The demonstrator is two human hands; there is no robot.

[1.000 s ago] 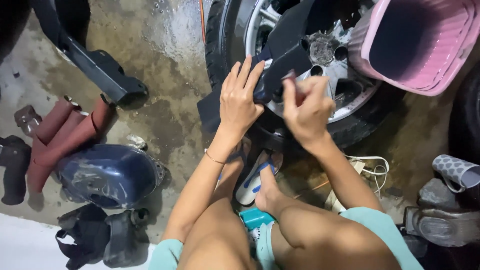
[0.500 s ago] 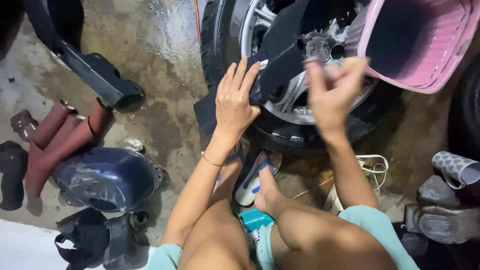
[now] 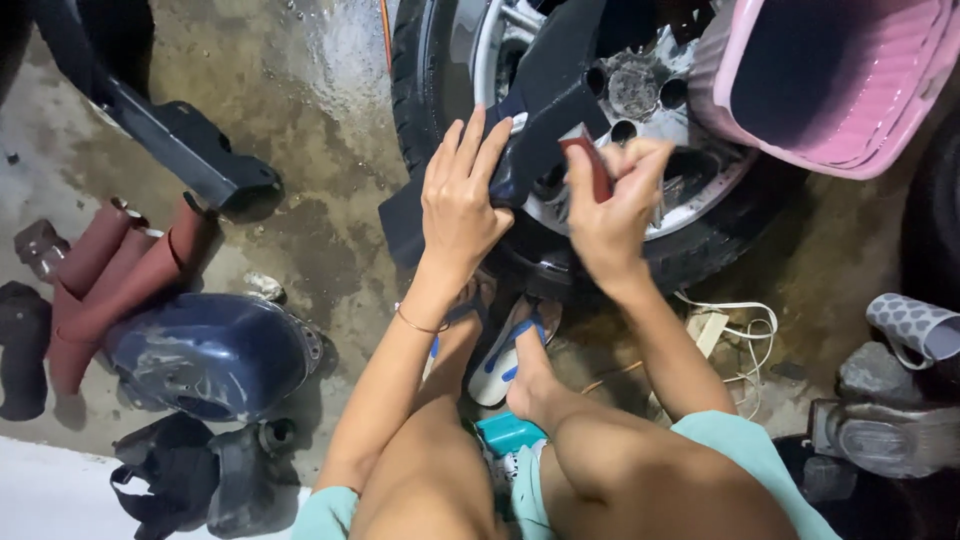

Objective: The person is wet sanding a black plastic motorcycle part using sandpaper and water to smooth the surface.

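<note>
Both grips are at work on one dark panel (image 3: 540, 110) that leans against a wheel (image 3: 620, 130) lying on the concrete floor (image 3: 300, 130). My left hand (image 3: 462, 205) lies flat on the panel's lower part, fingers (image 3: 470, 145) spread and pointing away from me, pressing rather than clenching; nothing is enclosed in it. My right hand (image 3: 610, 215) is clenched around a small reddish-brown piece, sandpaper by the look of it (image 3: 590, 165), whose upper end sticks up above the fingers and meets the panel's edge just right of my left hand.

Beyond the right grip, past the wheel's hub, a pink plastic basket (image 3: 900, 130) rests tilted over the tyre. Below both grips my feet sit in blue-and-white sandals (image 3: 505, 350). Well off to the left of the left grip lie several rolls of reddish-brown sandpaper (image 3: 120, 270), a dark blue rounded cover (image 3: 205, 350) and another long black part (image 3: 180, 140). To the right of the right grip a white cable (image 3: 740, 315) lies on the floor.
</note>
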